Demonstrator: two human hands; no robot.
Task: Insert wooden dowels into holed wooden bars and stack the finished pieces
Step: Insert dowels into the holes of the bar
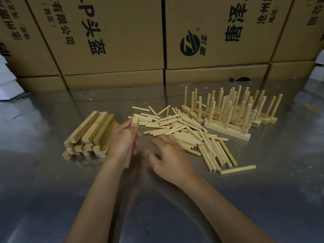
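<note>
Dim, warm overhead light. The steel table (175, 207) before me returns soft glare patches at far left and right, and faint reflections of the cardboard boxes (112, 32). My right hand (170, 158) is motion-blurred; my left hand (122, 139) is sharper. Wide-angle distortion bows the edges, and the corners darken.

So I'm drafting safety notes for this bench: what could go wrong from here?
The right hand, blurred, moves beside the loose dowel pile; a sweep could roll dowels across the smooth steel table. The finished pieces stand crowded with upright dowels, so adding another could tip some. The left hand grips a bar on end; it might slip.
</note>
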